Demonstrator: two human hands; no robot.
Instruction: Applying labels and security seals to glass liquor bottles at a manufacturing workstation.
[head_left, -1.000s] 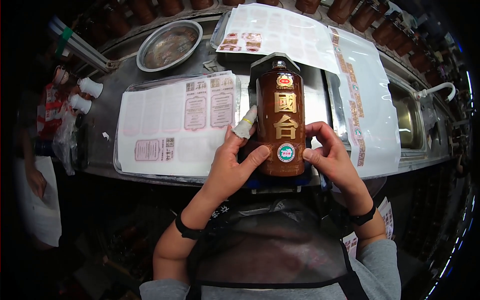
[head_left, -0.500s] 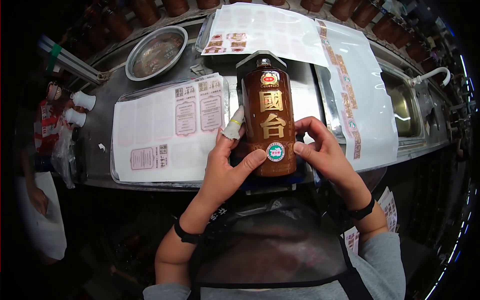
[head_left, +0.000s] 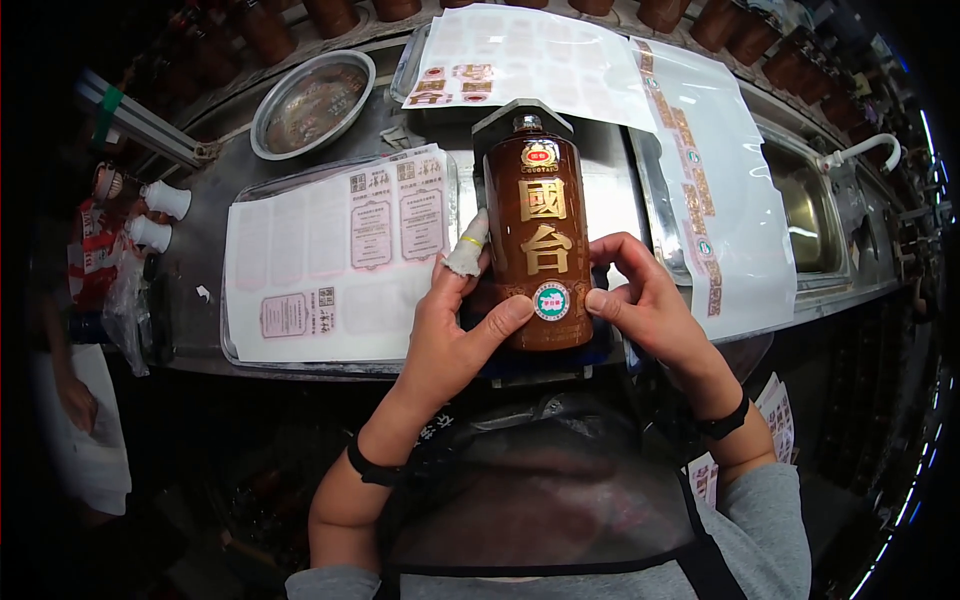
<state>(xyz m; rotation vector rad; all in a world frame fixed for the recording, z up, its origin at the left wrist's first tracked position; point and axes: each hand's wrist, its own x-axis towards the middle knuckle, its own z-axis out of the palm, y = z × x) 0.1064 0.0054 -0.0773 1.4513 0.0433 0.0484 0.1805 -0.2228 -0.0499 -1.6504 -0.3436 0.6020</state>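
Note:
A glossy brown bottle (head_left: pixel 534 235) with gold characters and a red-and-gold emblem lies between my hands, its neck pointing away from me. Near its base is a round green-and-white decal (head_left: pixel 551 301) with gold pattern to either side. My left hand (head_left: pixel 455 325) wraps the bottle's lower left side, its thumb pressed beside the decal; a whitish cover with a yellow band (head_left: pixel 468 250) sits on one finger. My right hand (head_left: pixel 645 305) grips the lower right side, thumb at the decal's right edge and index finger bent against the bottle. Fingertips behind the bottle are hidden.
Decal sheets (head_left: pixel 330 260) lie on a tray to the left, with more sheets (head_left: pixel 540 60) behind and a long sheet (head_left: pixel 720 180) at right. A metal basin (head_left: pixel 313 105) stands back left, a sink (head_left: pixel 815 220) far right. Brown bottles (head_left: pixel 330 15) line the back. Another person's hand (head_left: pixel 78 400) shows at far left.
The row of brown bottles at the back has shifted along. My hands keep almost the same hold, with the bottle barely moved.

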